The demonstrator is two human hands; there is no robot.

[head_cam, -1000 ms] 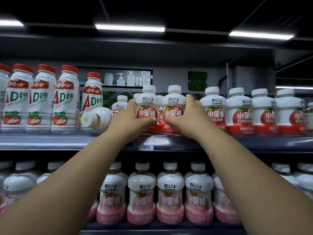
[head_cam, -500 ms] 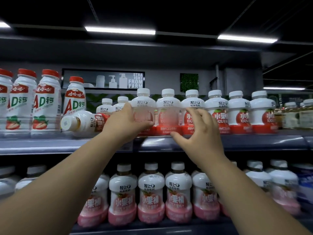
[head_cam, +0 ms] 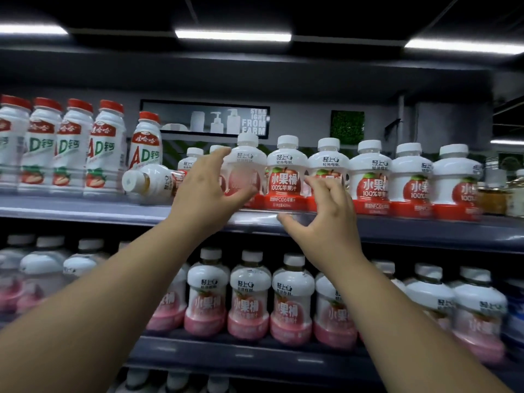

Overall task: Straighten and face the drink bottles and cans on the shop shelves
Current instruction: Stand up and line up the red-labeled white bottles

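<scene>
Head camera: a person's bare arms reach up to the upper shelf (head_cam: 85, 209) of a shop drinks display, where a front row of white-capped apple-juice bottles (head_cam: 371, 177) stands upright along the edge with red labels facing out. The left hand (head_cam: 209, 191) is curled round the leftmost bottle of that row (head_cam: 244, 168), fingers on its shoulder and thumb across its lower front; this bottle appears blurred and its label cannot be read. The right hand (head_cam: 326, 222) sits two bottles along, in front of the third bottle (head_cam: 327, 161), fingers bent and held apart from the thumb, which lies at the shelf lip; it clamps on nothing, and whether the fingertips touch the label cannot be told. Between the hands one bottle (head_cam: 286, 171) shows its full label. Just left of the left hand, a fallen bottle (head_cam: 150, 181) lies on its side, cap pointing left, beside tall red-capped milk-drink bottles (head_cam: 105, 143). On the lower shelf (head_cam: 226, 354), pink-based bottles (head_cam: 249, 302) stand in a row. A "Straight from farm" sign (head_cam: 204, 117) hangs behind, under ceiling strip lights (head_cam: 232, 35).
</scene>
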